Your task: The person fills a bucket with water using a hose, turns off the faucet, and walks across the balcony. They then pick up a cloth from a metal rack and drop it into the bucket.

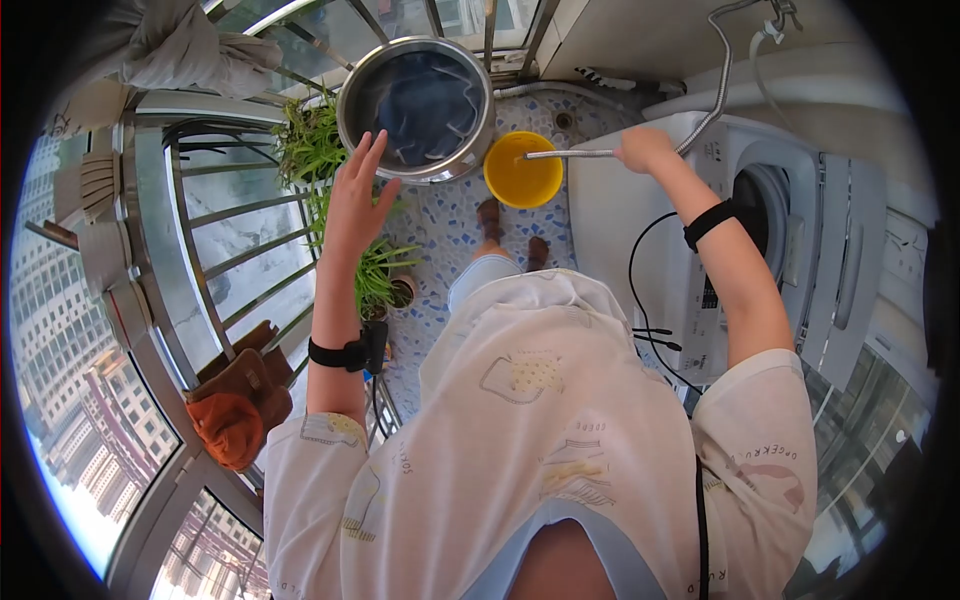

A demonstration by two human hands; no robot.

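My right hand (pixel 645 149) is closed around a flexible metal hose (pixel 590 154), whose free end points left over a yellow bucket (pixel 523 170) on the floor. Beside the bucket stands a large round metal pot (pixel 415 110) holding dark blue cloth (pixel 428 105) in liquid. My left hand (pixel 362 195) is raised near the pot's lower left rim, fingers spread and holding nothing. Whether it touches the rim cannot be told.
At the right is a washing machine (pixel 640 240) with its lid up. Green potted plants (pixel 375 275) line the left railing (pixel 245 215). An orange cloth (pixel 230 430) hangs lower left. A floor drain (pixel 564 121) lies behind the bucket.
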